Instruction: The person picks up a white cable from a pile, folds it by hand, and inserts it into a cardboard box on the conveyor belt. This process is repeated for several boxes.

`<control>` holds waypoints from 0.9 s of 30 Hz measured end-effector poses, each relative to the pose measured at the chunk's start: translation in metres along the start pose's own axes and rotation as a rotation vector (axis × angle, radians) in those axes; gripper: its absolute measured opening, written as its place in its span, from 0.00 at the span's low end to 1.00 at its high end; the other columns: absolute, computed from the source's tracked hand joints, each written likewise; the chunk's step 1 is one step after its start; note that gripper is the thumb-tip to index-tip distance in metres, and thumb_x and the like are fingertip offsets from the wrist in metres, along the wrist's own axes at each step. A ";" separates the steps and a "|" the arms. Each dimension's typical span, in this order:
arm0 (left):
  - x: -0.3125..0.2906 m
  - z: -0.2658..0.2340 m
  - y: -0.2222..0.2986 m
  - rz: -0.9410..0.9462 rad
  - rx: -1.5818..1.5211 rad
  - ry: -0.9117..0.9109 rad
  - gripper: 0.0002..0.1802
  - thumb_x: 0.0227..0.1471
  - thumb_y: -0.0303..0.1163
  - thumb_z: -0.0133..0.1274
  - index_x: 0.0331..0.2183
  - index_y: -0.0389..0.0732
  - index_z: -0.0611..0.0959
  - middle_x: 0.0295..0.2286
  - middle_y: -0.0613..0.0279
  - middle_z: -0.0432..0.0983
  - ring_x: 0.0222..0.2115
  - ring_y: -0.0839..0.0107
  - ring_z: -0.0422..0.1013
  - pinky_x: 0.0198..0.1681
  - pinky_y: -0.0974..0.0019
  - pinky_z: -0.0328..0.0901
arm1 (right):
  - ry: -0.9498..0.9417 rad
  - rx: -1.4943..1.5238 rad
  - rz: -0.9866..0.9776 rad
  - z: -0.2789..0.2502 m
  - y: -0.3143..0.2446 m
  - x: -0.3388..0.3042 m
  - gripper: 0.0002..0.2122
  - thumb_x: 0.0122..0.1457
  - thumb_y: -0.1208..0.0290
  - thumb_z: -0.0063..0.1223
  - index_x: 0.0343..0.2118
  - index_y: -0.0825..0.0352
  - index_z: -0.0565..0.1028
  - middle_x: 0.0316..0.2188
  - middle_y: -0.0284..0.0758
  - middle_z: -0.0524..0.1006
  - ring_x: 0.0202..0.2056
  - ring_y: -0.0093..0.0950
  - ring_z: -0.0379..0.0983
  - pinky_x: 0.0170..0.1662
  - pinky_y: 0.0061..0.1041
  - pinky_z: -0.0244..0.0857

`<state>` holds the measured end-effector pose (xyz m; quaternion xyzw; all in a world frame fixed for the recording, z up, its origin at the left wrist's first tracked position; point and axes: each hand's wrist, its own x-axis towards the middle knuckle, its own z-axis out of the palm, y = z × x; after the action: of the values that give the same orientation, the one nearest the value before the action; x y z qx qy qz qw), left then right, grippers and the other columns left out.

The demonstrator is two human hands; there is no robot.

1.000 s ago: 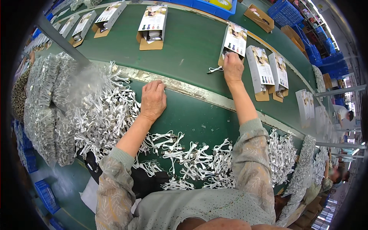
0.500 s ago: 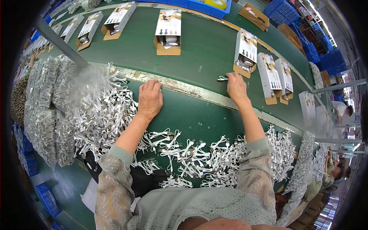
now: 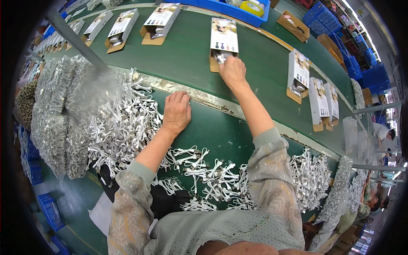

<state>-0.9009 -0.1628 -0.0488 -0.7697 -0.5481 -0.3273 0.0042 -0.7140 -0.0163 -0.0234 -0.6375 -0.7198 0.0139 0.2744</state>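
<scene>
My right hand [image 3: 233, 71] reaches across the rail to the belt, fingers pinched at the near end of a picture-printed box [image 3: 224, 36]. A small part of a white cable [image 3: 222, 57] shows at its fingertips, against the box opening; the rest is hidden. The box lies with its brown flap folded out toward me. My left hand [image 3: 177, 111] rests on the green bench by the worn rail, fingers curled under, so whatever they may hold is hidden. Beside it rises a heap of bundled white cables [image 3: 123, 127]. More bundled cables [image 3: 216, 180] lie nearer me.
Other open boxes stand along the green belt [image 3: 259, 55], left and right. A worn metal rail [image 3: 208, 100] divides bench and belt. Bagged cables [image 3: 53, 119] are stacked at left, beside a slanted post [image 3: 76, 40]. A blue tray [image 3: 204, 4] stands beyond the belt.
My right hand has moved left, carrying the cable to the opening of another box. The boxes have shifted right along the belt. My left hand stays by the rail. The view has turned slightly.
</scene>
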 end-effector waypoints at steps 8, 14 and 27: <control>-0.035 0.008 -0.058 -0.010 0.004 0.020 0.10 0.40 0.24 0.50 0.32 0.39 0.74 0.36 0.56 0.70 0.42 0.60 0.66 0.46 0.59 0.58 | -0.069 0.081 -0.288 0.031 -0.058 -0.058 0.13 0.51 0.73 0.54 0.38 0.73 0.69 0.35 0.48 0.72 0.36 0.46 0.72 0.38 0.40 0.67; -0.056 0.002 -0.075 -0.012 -0.015 0.013 0.11 0.41 0.24 0.50 0.32 0.39 0.75 0.37 0.57 0.70 0.42 0.60 0.66 0.47 0.59 0.58 | -0.802 0.545 -0.738 -0.036 -0.124 -0.228 0.21 0.46 0.68 0.61 0.45 0.64 0.71 0.47 0.44 0.68 0.49 0.42 0.64 0.50 0.37 0.62; -0.065 -0.023 -0.057 -0.018 -0.027 0.035 0.11 0.40 0.24 0.50 0.32 0.38 0.75 0.38 0.56 0.70 0.43 0.60 0.66 0.47 0.59 0.59 | -0.444 0.365 -0.220 -0.092 -0.074 -0.199 0.04 0.52 0.75 0.54 0.29 0.69 0.74 0.42 0.36 0.73 0.38 0.23 0.71 0.40 0.20 0.65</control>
<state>-0.9722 -0.2032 -0.0835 -0.7588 -0.5503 -0.3483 0.0005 -0.7365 -0.2447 0.0068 -0.4773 -0.8125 0.2522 0.2202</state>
